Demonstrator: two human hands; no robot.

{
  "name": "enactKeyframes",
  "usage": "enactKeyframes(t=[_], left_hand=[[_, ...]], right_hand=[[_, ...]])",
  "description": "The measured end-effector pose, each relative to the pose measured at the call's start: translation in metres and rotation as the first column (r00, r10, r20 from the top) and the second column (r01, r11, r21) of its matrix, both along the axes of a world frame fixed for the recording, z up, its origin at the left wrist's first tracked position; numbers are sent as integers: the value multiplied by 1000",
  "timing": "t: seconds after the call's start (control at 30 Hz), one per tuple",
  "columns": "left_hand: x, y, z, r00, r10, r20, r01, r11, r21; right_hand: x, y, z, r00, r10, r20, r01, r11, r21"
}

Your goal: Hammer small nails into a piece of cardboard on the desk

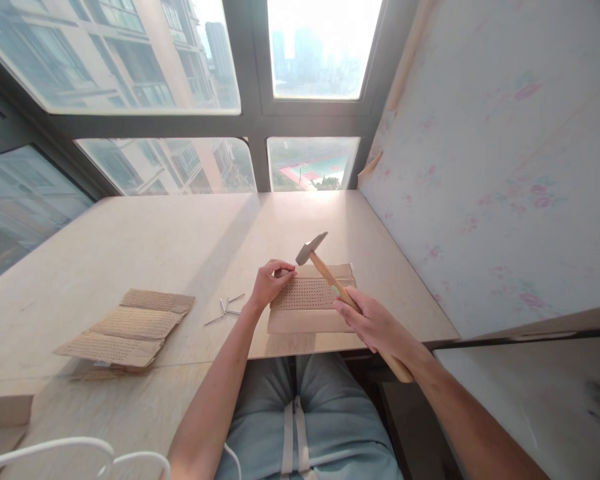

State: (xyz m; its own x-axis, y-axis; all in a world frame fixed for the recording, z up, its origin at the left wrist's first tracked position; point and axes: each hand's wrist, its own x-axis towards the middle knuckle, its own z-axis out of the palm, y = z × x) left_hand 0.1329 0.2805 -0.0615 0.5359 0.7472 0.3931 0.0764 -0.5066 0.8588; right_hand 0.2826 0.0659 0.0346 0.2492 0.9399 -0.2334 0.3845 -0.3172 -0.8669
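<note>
My right hand (373,323) is closed round the wooden handle of a hammer (325,267), whose steel head is raised a little above the table. Below it lies a brown perforated cardboard piece (307,300) with folded flaps. My left hand (270,280) rests on the upper left corner of that piece, with its fingers pinched together right under the hammer head; what they pinch is too small to make out. Several loose nails (225,310) lie on the table just left of my left wrist.
A wooden table (155,240) stands in front of large windows. Another folded perforated cardboard (130,327) lies at the left. A cardboard box corner (5,410) shows at the lower left, above a white chair frame (80,450). A flowered panel (505,167) stands along the right.
</note>
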Motion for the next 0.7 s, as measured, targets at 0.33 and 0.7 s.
enactKeyframes(t=[0.33,0.7], left_hand=[[-2,-1,2,998,40,-50,-42,999,-26],[-3,-6,7,995,96,-23,-98,989,-115]], right_hand=[[5,15,19,990,77,115,-72,996,-47],[9,8,-1,995,80,-63,-82,996,-22]])
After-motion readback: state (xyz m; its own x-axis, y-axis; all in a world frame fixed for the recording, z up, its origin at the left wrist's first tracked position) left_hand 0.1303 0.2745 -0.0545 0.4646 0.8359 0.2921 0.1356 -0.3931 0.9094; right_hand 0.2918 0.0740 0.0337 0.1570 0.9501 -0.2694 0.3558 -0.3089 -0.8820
